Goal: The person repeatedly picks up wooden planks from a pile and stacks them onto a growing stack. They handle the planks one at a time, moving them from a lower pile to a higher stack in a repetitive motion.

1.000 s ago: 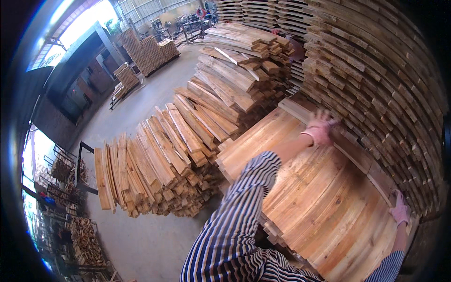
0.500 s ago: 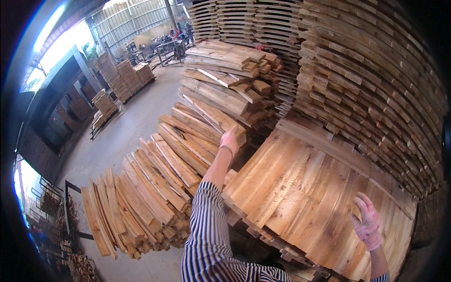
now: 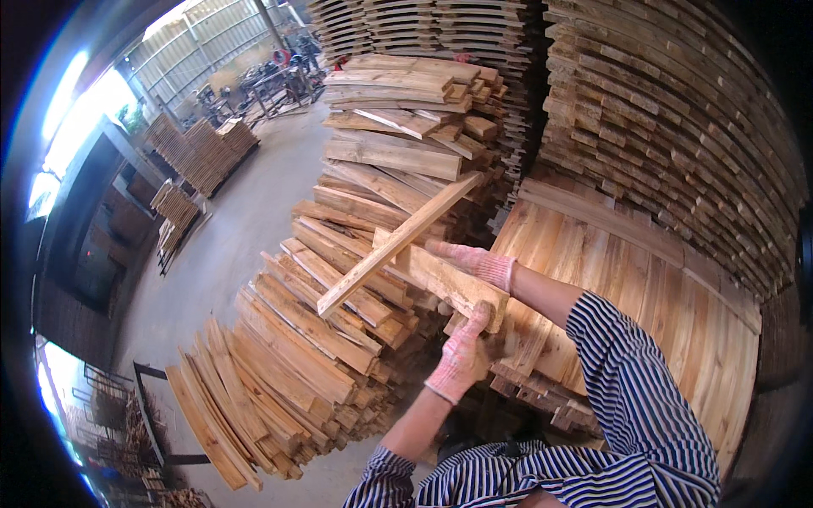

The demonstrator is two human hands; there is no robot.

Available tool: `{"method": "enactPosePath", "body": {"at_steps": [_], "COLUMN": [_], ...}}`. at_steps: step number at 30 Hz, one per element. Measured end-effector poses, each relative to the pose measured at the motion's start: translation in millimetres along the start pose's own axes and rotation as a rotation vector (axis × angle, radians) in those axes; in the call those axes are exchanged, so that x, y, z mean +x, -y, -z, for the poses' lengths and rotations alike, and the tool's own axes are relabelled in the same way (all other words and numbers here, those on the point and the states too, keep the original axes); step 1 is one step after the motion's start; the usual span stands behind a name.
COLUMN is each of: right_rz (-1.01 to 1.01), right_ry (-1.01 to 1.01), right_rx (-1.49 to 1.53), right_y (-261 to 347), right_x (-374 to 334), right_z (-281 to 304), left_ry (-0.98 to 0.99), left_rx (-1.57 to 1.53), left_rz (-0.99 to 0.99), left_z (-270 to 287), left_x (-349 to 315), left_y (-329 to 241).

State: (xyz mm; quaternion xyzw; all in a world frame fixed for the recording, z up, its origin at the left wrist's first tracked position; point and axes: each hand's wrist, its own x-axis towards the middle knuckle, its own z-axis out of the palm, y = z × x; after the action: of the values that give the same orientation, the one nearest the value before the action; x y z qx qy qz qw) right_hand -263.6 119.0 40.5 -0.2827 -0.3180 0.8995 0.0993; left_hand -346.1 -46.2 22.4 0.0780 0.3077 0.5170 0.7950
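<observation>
Both hands have come together on one board since the earlier frame: the right hand (image 3: 478, 262) has left the boarded stack (image 3: 627, 271), and the left hand (image 3: 461, 360) is lower in the frame. That board (image 3: 449, 284) is at the centre. Left thumb on top, the left hand grips its near end; the right hand lies along its far side, its hold hidden, so I cannot tell how firm. Near the board's far end, a strip (image 3: 394, 250) crosses over it, above the pile (image 3: 296, 351). Tilting the board could send the strip sliding, or a snag could jar loose pieces.
</observation>
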Motion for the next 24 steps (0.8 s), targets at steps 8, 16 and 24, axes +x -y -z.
{"method": "enactPosePath", "body": {"at_steps": [8,16,24], "right_rz": [-0.013,0.278,-0.005], "right_ry": [0.127,-0.597,-1.291], "right_rx": [0.347,-0.635,-1.229], "right_y": [-13.2,-70.9,-208.4], "right_x": [21.6,-163.7,-411.3], "right_z": [-16.1,-51.0,-27.3], "left_ry": [-0.748,-0.238,0.165], "left_rx": [2.148,1.921,2.045], "left_rz": [-0.701,-0.445,-0.679], "left_z": [107.9,91.1,92.9], "left_x": [73.9,97.5,43.6], "left_y": [-221.4,-222.3,-249.9]}}
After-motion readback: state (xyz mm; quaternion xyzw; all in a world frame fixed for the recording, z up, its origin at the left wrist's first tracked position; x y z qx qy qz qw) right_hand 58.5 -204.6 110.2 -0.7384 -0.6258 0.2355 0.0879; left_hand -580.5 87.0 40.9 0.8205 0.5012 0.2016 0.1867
